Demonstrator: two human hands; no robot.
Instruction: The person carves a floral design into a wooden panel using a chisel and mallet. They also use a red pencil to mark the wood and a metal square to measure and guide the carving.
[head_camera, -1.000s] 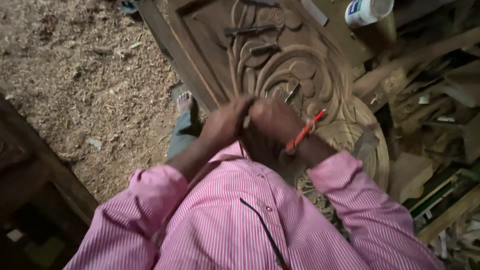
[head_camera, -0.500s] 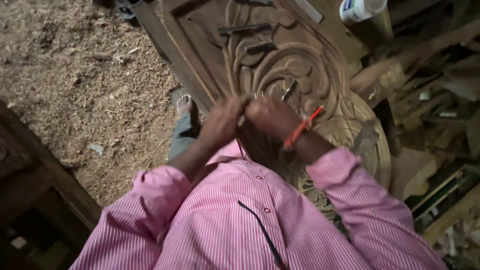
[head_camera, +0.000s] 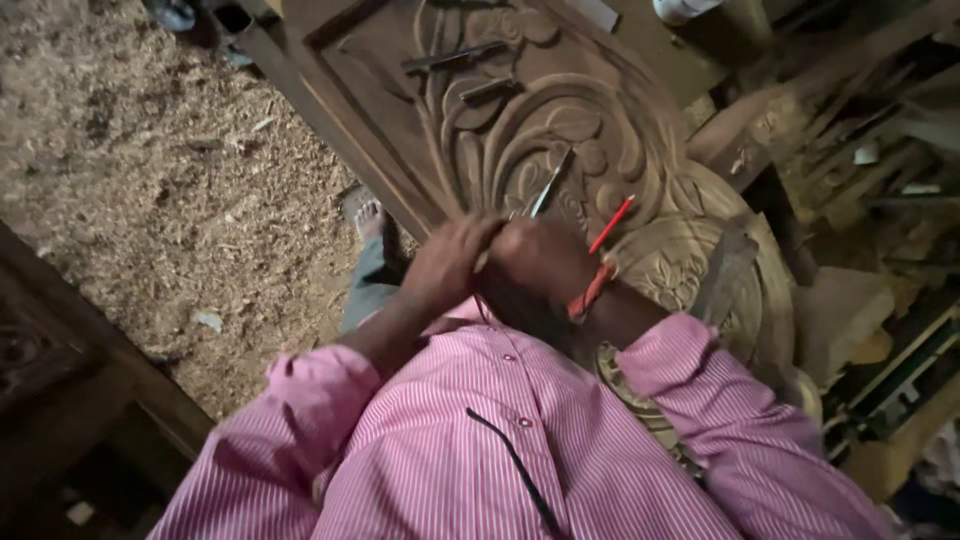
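My left hand (head_camera: 447, 265) and my right hand (head_camera: 540, 258) are pressed together over a dark carved wooden panel (head_camera: 560, 120) with scrolls and leaves. Both have curled fingers. A thin pale tool (head_camera: 482, 260) shows between them, gripped by the left hand; what the right fist holds is hidden. A metal chisel blade (head_camera: 548, 185) lies on the carving just beyond my knuckles. A red pencil (head_camera: 611, 224) lies on the carving just beyond my right wrist, which wears a red band (head_camera: 588, 290). My pink striped sleeves fill the lower view.
Two more chisels (head_camera: 455, 57) lie on the panel's upper part. Sawdust covers the floor (head_camera: 150, 180) at left, where a bare foot (head_camera: 368, 215) shows. Wood offcuts and planks (head_camera: 850, 130) pile up at right. A dark wooden frame (head_camera: 70, 360) stands at lower left.
My hands stay clasped together in the same place on the carving. The view has tilted slightly, so the panel sits a little lower in it.
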